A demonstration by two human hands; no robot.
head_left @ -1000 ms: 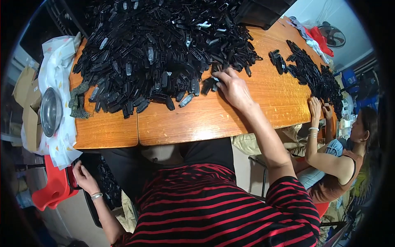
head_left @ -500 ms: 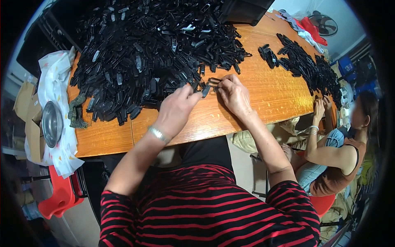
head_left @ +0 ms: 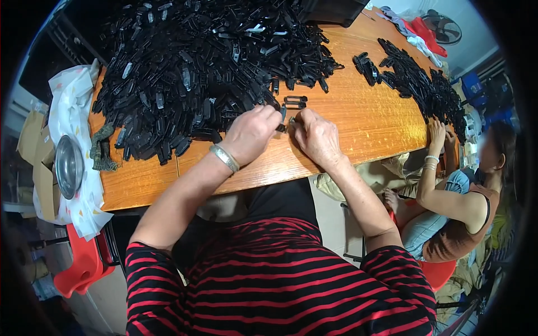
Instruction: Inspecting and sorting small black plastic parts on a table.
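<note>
Wooden table, near edge: left hand and right hand both pinch one small black clip, mid-assembly; next needs pressing its halves together.

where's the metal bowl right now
In the head view the metal bowl sits at the far left, on the white cloth off the wooden table's left end, beside a small green rag.

Left hand and right hand meet, fingers pinched together.
</note>
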